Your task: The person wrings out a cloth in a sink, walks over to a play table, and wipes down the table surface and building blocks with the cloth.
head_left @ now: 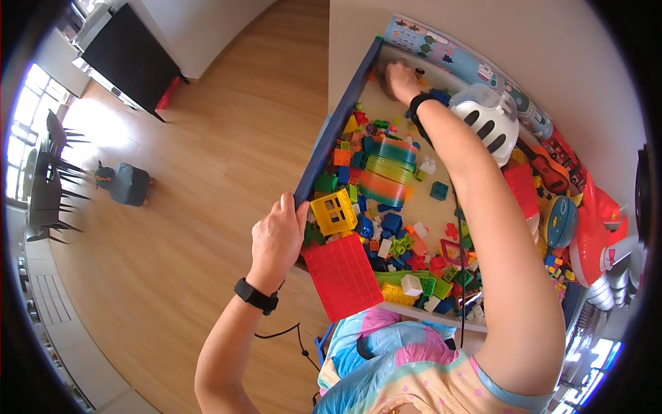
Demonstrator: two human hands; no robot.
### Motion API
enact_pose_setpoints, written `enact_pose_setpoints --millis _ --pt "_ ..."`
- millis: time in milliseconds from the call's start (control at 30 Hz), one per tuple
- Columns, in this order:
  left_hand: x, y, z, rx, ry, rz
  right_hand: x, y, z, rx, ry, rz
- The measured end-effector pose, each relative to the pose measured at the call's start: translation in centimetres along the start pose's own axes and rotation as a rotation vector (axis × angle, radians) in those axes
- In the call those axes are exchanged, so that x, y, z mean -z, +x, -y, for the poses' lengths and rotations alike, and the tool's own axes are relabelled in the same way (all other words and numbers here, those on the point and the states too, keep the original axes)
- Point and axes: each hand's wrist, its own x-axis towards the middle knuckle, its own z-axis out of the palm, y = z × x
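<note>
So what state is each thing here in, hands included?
Toy bin: open, holding toys
Left fingers: on its rim
Right fingers: inside its far corner, grip unclear
Rainbow spring: lying down, coils fanned
Bricks: scattered, many loose
Red panel: overhanging the bin's edge

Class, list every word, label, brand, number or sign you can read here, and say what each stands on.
No words, brands or numbers can be read with certainty.
Ball: its markings are too small and blurred to read.
Roll: small printed pictures; any lettering is too small to read.
</note>
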Motion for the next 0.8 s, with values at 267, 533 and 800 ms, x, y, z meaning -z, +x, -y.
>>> enact_pose_setpoints --millis 267,533,800 --pt "-0.2 0.1 0.0 -0.004 0.009 -0.015 -0.7 1.4 -1.1 0.118 0.125 0.013" --pt "-0.2 -0.1 0.2 -0.017 0.011 -0.031 2.1 -3.1 -1.3 0.11 0.191 0.177" --pt "-0.2 -0.3 0.2 -0.031 0.022 -0.054 3.9 -7.7 -2.2 0.121 0.182 0.349"
